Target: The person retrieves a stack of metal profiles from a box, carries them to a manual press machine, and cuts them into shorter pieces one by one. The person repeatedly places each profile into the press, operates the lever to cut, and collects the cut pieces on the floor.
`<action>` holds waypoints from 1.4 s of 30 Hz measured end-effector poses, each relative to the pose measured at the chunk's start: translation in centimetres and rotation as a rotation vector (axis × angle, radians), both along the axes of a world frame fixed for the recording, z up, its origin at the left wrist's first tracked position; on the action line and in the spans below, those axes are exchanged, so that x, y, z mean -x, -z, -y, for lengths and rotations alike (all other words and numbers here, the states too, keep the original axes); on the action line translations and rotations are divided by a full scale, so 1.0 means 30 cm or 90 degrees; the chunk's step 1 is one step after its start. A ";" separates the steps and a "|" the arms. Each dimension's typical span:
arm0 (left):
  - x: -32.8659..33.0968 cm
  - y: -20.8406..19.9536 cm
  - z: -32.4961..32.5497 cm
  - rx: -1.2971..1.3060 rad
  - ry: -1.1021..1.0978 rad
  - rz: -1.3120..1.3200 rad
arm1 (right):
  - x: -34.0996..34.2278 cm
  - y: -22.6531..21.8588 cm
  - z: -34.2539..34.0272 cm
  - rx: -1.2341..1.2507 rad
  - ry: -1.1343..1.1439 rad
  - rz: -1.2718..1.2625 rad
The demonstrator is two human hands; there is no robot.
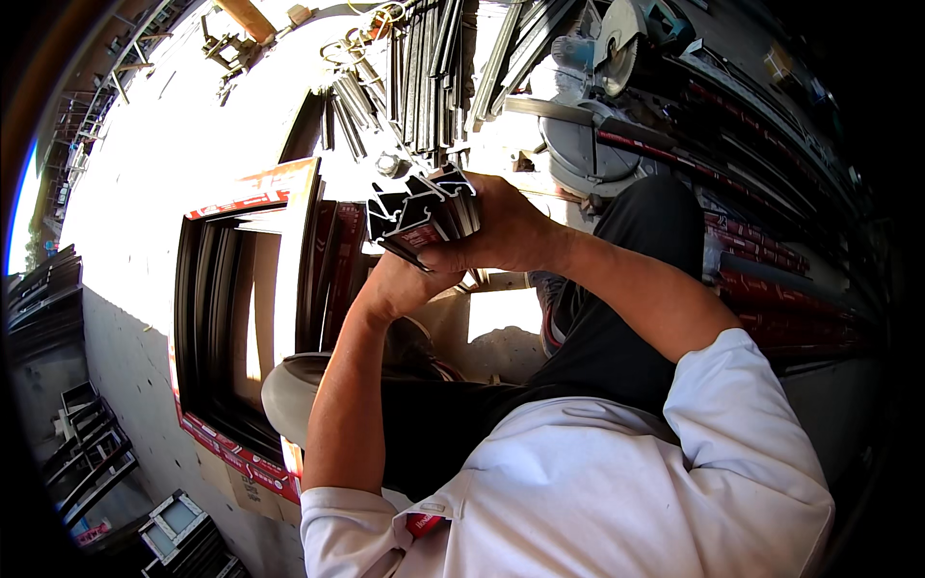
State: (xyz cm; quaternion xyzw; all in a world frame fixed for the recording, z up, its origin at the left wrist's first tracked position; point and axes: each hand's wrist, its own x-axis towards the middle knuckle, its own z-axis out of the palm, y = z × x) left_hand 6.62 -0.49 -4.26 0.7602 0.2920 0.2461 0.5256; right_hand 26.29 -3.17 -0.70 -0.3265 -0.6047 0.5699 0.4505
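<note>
1. Profiles [424,210]: short dark bundle, hollow cut ends facing up at the camera, pale metal edges, red label on one side. Exact count unclear. Held in both hands above the floor [125,318], forward of the lap.
2. Right hand [501,226]: gripping the bundle, wrapped around its right side, thumb low along it.
3. Left hand [414,284]: under the bundle, against its lower end. Fingers mostly hidden, so can't tell how tightly they close.
4. Frames [299,260]: nested dark rectangles, red film on the outer faces, just left of the hands. Cardboard [241,493] shows along their near edge.
5. Long dark strips [419,87]: on the floor toward its far edge, beyond the bundle, roughly parallel.
6. Cut-off saw [621,53]: toward the floor's far right corner, toothed round blade, grey round base.
7. Red-wrapped lengths [771,294]: stacked along the floor's right edge, past the right knee.
</note>
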 end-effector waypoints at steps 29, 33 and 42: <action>0.026 0.024 -0.011 0.018 -0.031 -0.052 | -0.016 0.010 -0.006 -0.016 0.005 -0.008; 0.007 -0.010 -0.007 0.056 -0.055 -0.065 | -0.030 0.047 -0.028 -0.018 0.008 0.021; 0.005 -0.013 -0.010 0.046 -0.057 -0.060 | -0.024 0.057 -0.029 -0.065 0.010 0.010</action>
